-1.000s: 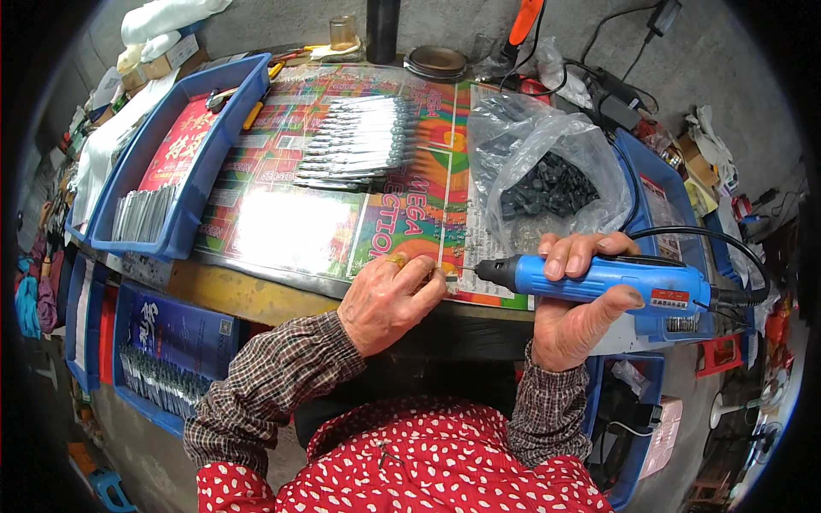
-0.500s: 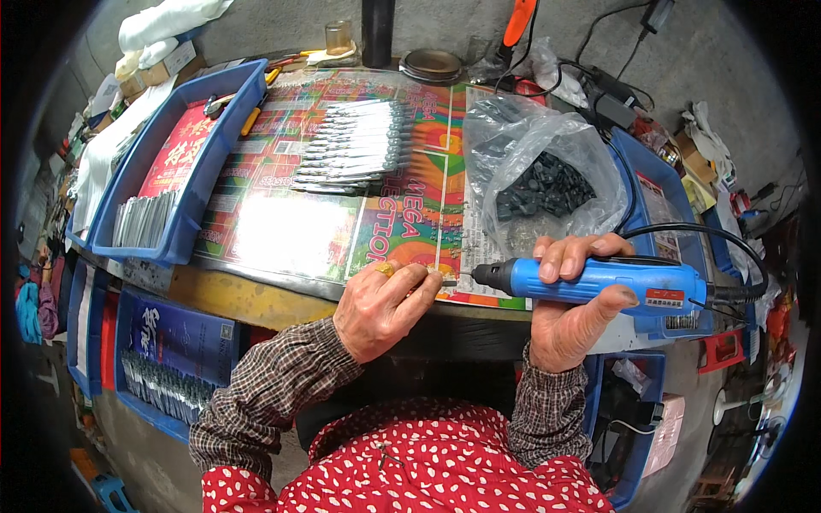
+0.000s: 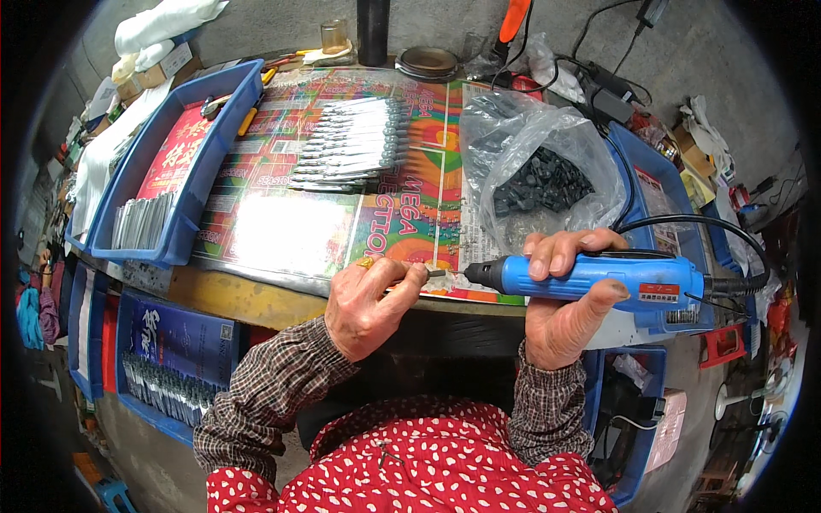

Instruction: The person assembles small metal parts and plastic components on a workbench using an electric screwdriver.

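Observation:
My left hand (image 3: 368, 301) is closed, thumb and fingertips pinching a small dark part (image 3: 437, 274) that sticks out toward the right; most of it is hidden in the fingers. Lying across my right hand (image 3: 560, 312) is a blue electric screwdriver (image 3: 599, 280), gripped between curled fingers above and the thumb and palm below. Its black nose points left at the small part, with a narrow gap between. Beyond my hands lies a row of slim silvery pieces with dark ends (image 3: 355, 141). A clear plastic bag (image 3: 590, 184) holds many small black parts (image 3: 543, 181).
Blue bins stand at the left (image 3: 184, 244), lower left (image 3: 162, 423) and lower right (image 3: 654, 376), some holding silvery pieces. The screwdriver's black cable (image 3: 748, 244) loops over the right side. A brown lid-like dish (image 3: 428, 61) and a glass (image 3: 335, 36) stand by the wall.
My left hand has shifted slightly left and up with the small part, widening the gap to the screwdriver's nose. The screwdriver has moved a little left.

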The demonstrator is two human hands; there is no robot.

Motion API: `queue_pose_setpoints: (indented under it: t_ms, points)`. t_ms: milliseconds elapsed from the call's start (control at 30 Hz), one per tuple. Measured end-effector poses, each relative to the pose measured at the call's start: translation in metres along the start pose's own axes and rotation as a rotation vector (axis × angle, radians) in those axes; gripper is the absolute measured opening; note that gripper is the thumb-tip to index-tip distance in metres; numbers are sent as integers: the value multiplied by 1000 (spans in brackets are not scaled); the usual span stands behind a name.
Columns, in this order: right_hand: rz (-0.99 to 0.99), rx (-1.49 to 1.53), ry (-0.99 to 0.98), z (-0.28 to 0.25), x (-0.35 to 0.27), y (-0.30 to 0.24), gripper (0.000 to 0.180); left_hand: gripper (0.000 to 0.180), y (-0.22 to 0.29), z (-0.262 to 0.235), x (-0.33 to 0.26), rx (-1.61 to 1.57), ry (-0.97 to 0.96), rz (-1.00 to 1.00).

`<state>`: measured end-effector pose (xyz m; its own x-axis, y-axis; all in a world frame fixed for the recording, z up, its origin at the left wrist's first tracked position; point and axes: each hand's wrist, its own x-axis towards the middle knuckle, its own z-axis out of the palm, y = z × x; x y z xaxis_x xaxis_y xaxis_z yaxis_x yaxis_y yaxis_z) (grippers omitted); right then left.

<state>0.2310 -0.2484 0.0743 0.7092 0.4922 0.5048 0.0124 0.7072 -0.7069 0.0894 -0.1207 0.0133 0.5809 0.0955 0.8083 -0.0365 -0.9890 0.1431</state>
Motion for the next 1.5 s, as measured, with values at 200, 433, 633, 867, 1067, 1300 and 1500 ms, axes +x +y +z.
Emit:
queue_pose_setpoints:
  t_ms: [200,433,633,867,1067,1300,1500]
  points:
    - [3,20,-10,-2,0,2,57,24,1,-5,2,0,4,1]
    - [-2,14,-36,-1,0,2,56,27,1,-3,-1,-28,66,25]
    - [6,28,-27,0,-1,3,55,28,6,-8,-3,8,-9,-9]
    - [11,19,-49,1,-4,0,55,30,18,-17,-6,-120,-48,-193]
    - [2,5,-104,7,-8,-2,54,22,33,-33,-9,-382,-46,-535]
    - [-13,-4,-174,15,-14,-1,54,16,49,-49,-24,-847,-110,-993]
    - [32,11,-261,25,-23,-5,57,16,59,-54,-42,-990,-44,-1188]
